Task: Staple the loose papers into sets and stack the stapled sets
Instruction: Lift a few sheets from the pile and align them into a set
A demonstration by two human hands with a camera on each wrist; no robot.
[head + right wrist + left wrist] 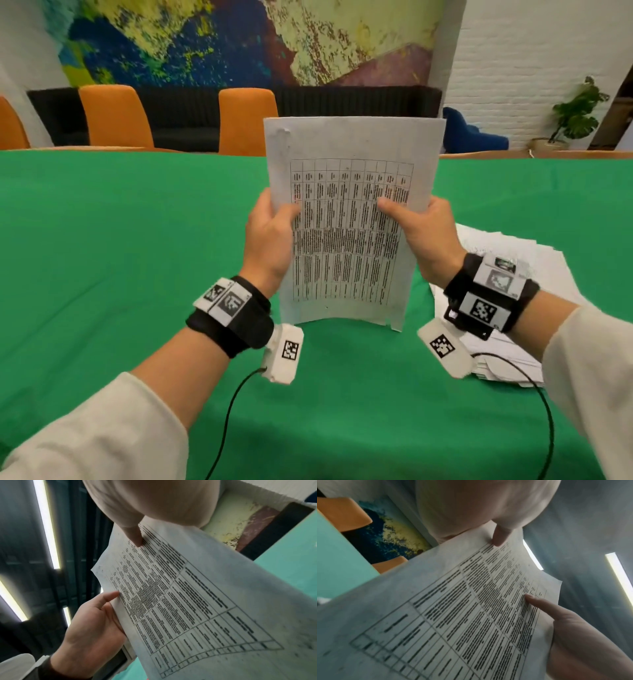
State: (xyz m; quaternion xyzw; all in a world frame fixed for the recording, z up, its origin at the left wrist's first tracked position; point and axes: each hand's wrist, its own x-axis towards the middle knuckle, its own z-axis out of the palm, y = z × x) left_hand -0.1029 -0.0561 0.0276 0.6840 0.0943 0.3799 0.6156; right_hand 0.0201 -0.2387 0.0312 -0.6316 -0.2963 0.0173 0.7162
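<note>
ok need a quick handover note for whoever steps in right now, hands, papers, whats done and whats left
Left hand: grips the left edge of the held sheets, thumb on the printed front.
Right hand: grips the right edge the same way.
The sheets stand upright, bowed, bottom edge at or just above the green table; contact can't be confirmed. They look to be getting squared up.
Loose paper pile: on the table under the right wrist, untidy.
No stapler and no separate stack of stapled sets show in any view.
Done: one batch picked up. Whether it is stapled can't be told.
Left: staple this batch, start the stack, work through the pile.
</note>
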